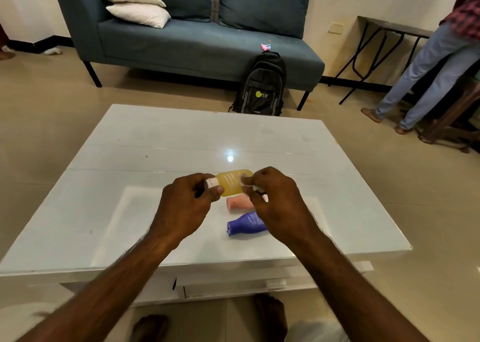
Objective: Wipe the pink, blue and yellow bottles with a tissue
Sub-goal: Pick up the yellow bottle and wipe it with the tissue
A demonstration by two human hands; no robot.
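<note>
Two bare forearms reach forward from the bottom edge over the glossy white glass-topped worktop [130,211]. The left hand [181,206] is closed around the white cap end of a translucent yellow plastic bottle [231,183], holding it sideways in the air, while the right hand [275,198] pinches a small crumpled white tissue [250,184] against the bottle's rounded far end. The yellow bottle seems to be the one being wiped now. A matte pink plastic bottle [237,202] and a smooth blue plastic bottle with a printed label [244,224] lie on their sides just below, close together. Next, the tissue probably needs rubbing along the body while the left hand turns it.
</note>
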